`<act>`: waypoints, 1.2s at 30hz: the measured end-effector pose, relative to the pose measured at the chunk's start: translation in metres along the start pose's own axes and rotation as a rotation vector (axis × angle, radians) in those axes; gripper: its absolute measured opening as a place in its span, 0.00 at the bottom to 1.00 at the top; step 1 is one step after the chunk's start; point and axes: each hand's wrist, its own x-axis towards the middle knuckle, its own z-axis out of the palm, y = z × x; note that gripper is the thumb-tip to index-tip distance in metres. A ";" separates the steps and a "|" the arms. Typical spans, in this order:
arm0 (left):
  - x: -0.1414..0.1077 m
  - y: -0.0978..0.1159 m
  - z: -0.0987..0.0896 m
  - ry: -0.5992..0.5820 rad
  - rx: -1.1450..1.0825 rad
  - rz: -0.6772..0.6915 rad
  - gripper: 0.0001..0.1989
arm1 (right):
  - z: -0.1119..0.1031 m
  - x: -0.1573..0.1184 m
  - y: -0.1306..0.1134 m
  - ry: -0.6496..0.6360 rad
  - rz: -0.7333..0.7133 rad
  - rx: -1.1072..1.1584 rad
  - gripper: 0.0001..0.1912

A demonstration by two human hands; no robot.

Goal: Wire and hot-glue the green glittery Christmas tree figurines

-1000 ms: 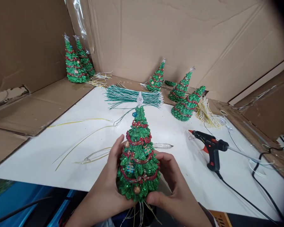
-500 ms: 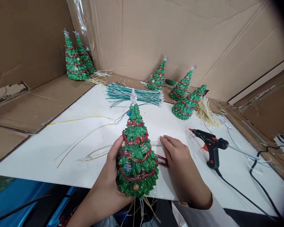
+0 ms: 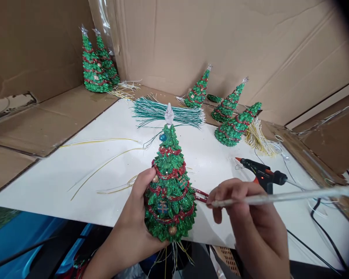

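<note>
Wrapped round the left side of a green glittery Christmas tree figurine [image 3: 171, 186], my left hand [image 3: 139, 205] keeps it upright over the table's near edge. Red garlands, small presents and a clear topper decorate it, and yellow and white wires hang from its base. My right hand [image 3: 244, 205] is closed on a thin whitish stick [image 3: 267, 198], which points out to the right; its kind is not clear. A red slotted tool [image 3: 200, 194] lies on the white table between the tree and my right hand, partly hidden behind the tree.
An orange-and-black glue gun [image 3: 260, 172] lies at right, its cord running forward. Behind is a bundle of green wires [image 3: 168, 112]. Several more trees stand or lean at the back, one being a leaning tree [image 3: 237, 126]. Loose yellow wires [image 3: 101, 166] lie at left. Cardboard walls [image 3: 221, 35] enclose the table.
My right hand has risen from the table and come nearer, now holding the whitish stick that lay beneath it. The tree stays in my left hand; the view has shifted slightly.
</note>
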 end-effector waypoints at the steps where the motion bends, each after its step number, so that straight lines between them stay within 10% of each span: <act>1: 0.000 -0.001 0.000 0.001 0.005 0.008 0.63 | 0.006 -0.002 -0.004 -0.001 -0.029 0.092 0.06; 36: 0.002 0.000 -0.001 -0.029 -0.040 0.067 0.63 | 0.033 -0.016 -0.002 0.115 -0.110 -0.128 0.05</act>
